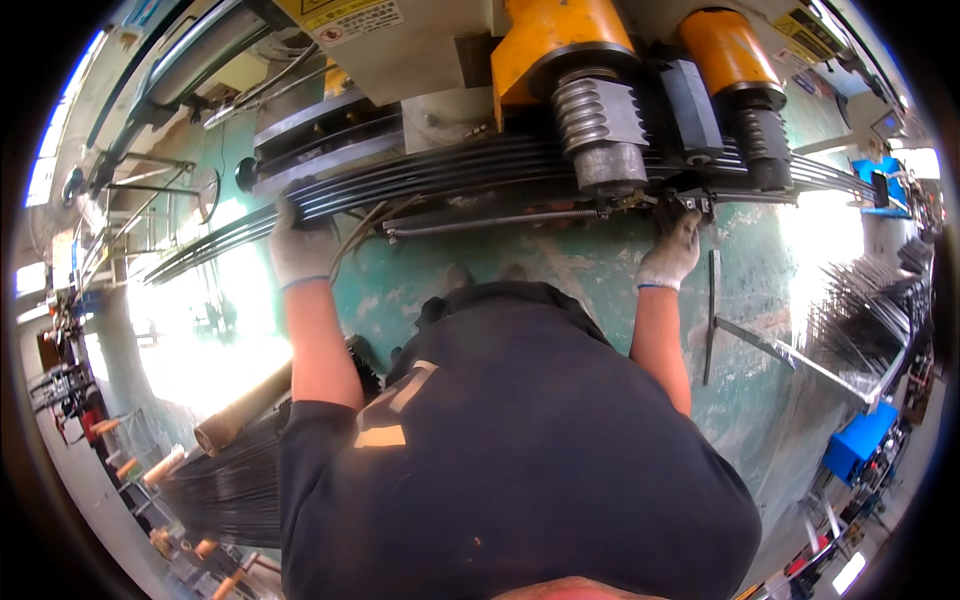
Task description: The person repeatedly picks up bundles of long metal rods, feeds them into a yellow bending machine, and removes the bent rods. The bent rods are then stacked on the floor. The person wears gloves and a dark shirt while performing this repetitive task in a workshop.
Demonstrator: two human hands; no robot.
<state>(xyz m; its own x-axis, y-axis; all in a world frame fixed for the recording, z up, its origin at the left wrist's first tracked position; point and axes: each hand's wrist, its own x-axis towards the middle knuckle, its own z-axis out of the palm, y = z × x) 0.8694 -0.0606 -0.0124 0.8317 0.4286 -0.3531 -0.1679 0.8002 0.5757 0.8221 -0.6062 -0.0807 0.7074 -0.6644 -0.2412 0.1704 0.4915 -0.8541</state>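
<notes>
Several long, thin dark metal bars point(430, 168) run side by side across the front of a machine, bowed by the lens. My left hand point(302, 250), in a pale glove with a blue cuff, grips their near edge at the left, its fingertips partly hidden among them. Below the machine's coiled heads, my right hand point(672, 256), gloved alike, is closed at a small dark metal fixture point(700, 203) on the near side. What its fingers hold is hidden. Two orange cylinders point(570, 40) point(728, 52) carry ribbed metal heads point(600, 115) over the bars.
A thin rod point(490, 224) lies along the machine's near side. At right stands a metal frame point(760, 343) beside a pile of dark bars point(865, 315) and a blue box point(860, 442). A brown roll point(245, 408) and a dark bundle point(225, 490) lie at lower left.
</notes>
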